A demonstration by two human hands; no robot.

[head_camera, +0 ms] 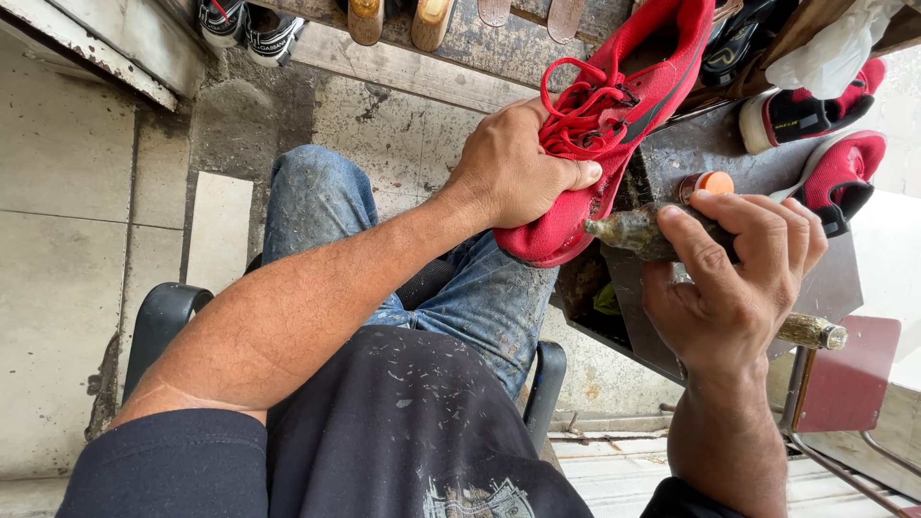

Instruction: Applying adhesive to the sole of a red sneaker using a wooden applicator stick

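Observation:
My left hand grips a red sneaker with red laces by its toe end, holding it sole-side toward the right. My right hand is closed around a grimy glue bottle with an orange cap; its dirty nozzle points left and touches the sneaker's sole edge near the toe. I sit on a dark chair, wearing blue jeans and a dark shirt.
A dark metal work stand sits right of my knees. Another red and black sneaker pair lies at the upper right. More shoes and wooden forms rest on a worn shelf above. A red stool stands at right.

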